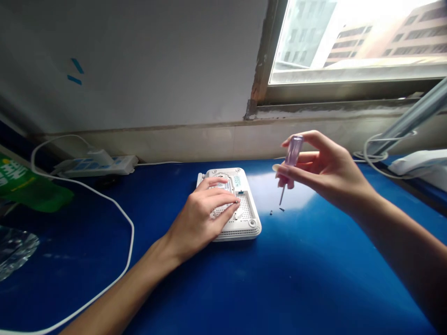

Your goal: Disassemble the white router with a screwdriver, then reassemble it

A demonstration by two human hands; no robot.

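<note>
A white router-like device (256,218) lies on the blue table with its vented underside up, showing round feet and a small label. My left hand (206,207) rests over it, thumb and index finger pinched together above the vented panel. A tiny dark piece, which looks like a screw (237,201), shows at those fingertips. To the right, my right hand (321,170) grips the clear purple handle of a screwdriver (294,150), whose shaft points down at the table. Two small loose screws (271,212) lie just below its tip, beside the device.
A white power strip (122,165) with a plugged-in adapter stands by the wall. Its white cable (131,232) curves across the table's left side. At far left are a green bottle (35,188) and clear plastic (17,251). A grey metal pole (408,118) and coiled cable stand right.
</note>
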